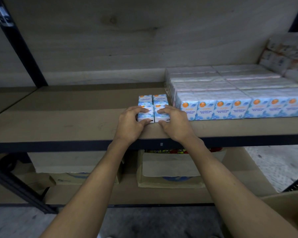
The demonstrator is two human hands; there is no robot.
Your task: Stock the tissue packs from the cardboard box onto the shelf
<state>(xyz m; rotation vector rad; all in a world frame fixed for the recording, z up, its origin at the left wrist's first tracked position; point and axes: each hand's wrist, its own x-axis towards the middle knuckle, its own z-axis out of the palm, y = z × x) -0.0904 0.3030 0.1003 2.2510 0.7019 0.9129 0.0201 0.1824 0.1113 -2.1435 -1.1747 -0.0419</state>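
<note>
Small blue-and-white tissue packs lie flat on the brown shelf (76, 117), two by two. My left hand (130, 121) grips the near left pack (147, 115), fingers over its top and thumb at its front edge. My right hand (175, 122) grips the near right pack (159, 113) the same way. Two more packs (152, 99) lie just behind them. To the right stands a large block of upright tissue packs (230, 95) in rows. A cardboard box corner (289, 206) shows at the lower right.
A pile of orange-and-white packs (287, 54) sits at the far right of the shelf. Black steel posts (19, 47) frame the rack. On the lower shelf stand cardboard boxes (170, 169), and bare shelf board stretches to the left of the packs.
</note>
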